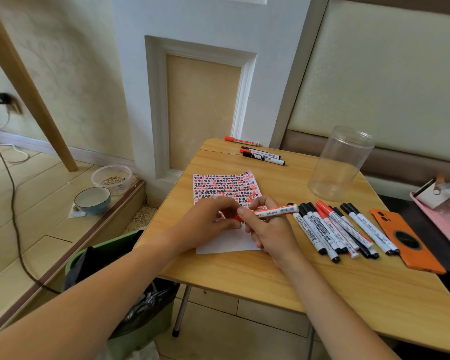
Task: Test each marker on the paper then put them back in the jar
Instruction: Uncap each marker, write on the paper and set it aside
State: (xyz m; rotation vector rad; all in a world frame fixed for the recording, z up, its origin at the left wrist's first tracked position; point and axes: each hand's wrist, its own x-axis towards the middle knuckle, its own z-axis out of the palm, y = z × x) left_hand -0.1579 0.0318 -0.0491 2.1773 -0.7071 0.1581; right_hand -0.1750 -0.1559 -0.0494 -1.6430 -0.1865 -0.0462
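While the clear, round plastic jar [340, 162] at the upper right of the light wooden table [244, 276] stands with nothing inside it, no marker has yet gone back, so the returning part of the task looks wholly undone. At the centre of the frame lies a white sheet of paper [226, 188]. Its upper part is crowded with rows of small red and black test marks, and its lower part, near the hands, is bare white. That suggests much testing is done, though how many markers have been tried cannot be told.

To the right of the paper, a fanned row of white-barrelled markers with black and red caps [335, 229] lies on the table, just beside an orange phone case [411, 240]. Three more markers with red and black caps [260, 153] lie apart at the far edge of the table, at upper centre.

Both bare forearms reach in from the bottom of the frame and meet over the lower part of the paper. The right hand [268, 227] wraps a close grip around a white-barrelled red marker [276, 211], whose back end points right toward the fanned row. The left hand [211, 219] pinches the red end of that marker between thumb and fingertips. Whether the cap is on or off cannot be told.
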